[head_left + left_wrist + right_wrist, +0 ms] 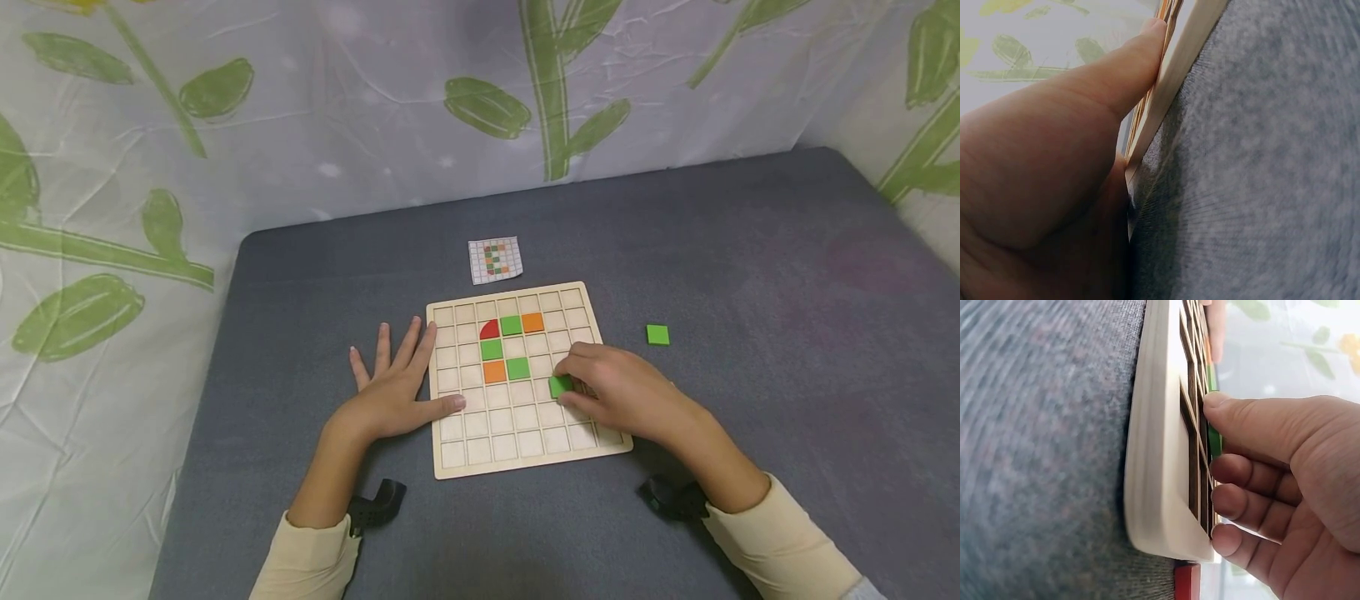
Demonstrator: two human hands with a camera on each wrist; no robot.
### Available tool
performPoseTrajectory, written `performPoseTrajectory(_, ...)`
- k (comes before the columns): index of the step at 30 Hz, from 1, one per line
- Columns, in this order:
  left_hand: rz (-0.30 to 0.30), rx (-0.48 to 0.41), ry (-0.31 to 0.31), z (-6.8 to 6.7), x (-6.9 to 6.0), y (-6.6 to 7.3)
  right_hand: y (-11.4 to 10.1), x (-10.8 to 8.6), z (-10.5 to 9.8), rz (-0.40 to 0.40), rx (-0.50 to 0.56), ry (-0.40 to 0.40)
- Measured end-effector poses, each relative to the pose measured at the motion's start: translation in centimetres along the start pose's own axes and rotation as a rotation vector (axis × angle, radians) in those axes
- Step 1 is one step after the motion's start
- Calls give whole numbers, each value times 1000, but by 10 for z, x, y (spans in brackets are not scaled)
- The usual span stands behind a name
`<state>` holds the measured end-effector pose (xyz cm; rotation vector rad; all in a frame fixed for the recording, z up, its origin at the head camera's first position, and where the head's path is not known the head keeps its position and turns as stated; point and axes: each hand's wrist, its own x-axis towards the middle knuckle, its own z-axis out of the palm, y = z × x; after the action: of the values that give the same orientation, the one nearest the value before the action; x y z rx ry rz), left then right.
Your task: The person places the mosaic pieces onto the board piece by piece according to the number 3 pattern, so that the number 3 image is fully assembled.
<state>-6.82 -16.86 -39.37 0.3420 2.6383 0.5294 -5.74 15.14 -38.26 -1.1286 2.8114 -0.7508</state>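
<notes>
Backdrop: pale cloth point(345, 108) with large green stems and leaves, hanging beyond the board's far edge and away to its left and right.
Table: dark grey surface point(765, 333), under the board and spreading past it on every side.
Board: light wooden grid point(530, 443) of square cells with a rim, lying flat between the two hands.
Left hand: point(393, 398) out of a cream sleeve point(307, 560), at the board's left edge; palm down, fingers straight and fanned apart, thumb resting on the board's left side.
Right hand: point(618, 387) out of another cream sleeve point(780, 542), over the board's right half; thumb and fingers bent together, pinching a green tile.
Wrist devices: black, one at each wrist point(377, 502), off the board's near side.
Card: small paper sheet point(496, 260) printed with a coloured grid, just beyond the board's far edge.
Held tile: green square point(558, 386), over the board right of its middle; I cannot tell whether it touches the wood.
Board tiles: toward the far side, a row of red quarter-round point(491, 331), green square point(510, 325) and orange square point(532, 322); nearer, one green point(491, 349); nearer again, orange point(494, 372) beside green point(517, 367).
Loose tile: green square point(657, 335), on the table right of the board.
Red piece: point(1186, 582) by a board corner in the right wrist view, partly cut off.
</notes>
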Motion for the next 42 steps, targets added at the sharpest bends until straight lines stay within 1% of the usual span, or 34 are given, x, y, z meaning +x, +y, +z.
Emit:
performPoseTrajectory(6, 1, -4, 4, 1, 0, -2, -2, 3, 1, -31, 22, 8)
performPoseTrajectory(10, 3, 1, 5, 1, 0, -2, -5, 6, 4, -39, 14, 1)
performPoseTrajectory(21, -3, -7, 11, 3, 0, -2, -14, 14, 8, -42, -1, -49)
performPoseTrajectory(26, -6, -11, 20, 4, 1, -2, -17, 16, 10, -52, 3, -44)
performPoseTrajectory(33, -10, -3, 10, 3, 1, -2, -21, 21, 14, -73, 16, -44)
performPoseTrajectory(38, -7, -13, 4, 2, 1, -1, -23, 24, 18, -91, 18, -40)
performPoseTrajectory(42, -11, -10, 3, 2, 1, 0, -25, 26, 19, -89, 15, -40)
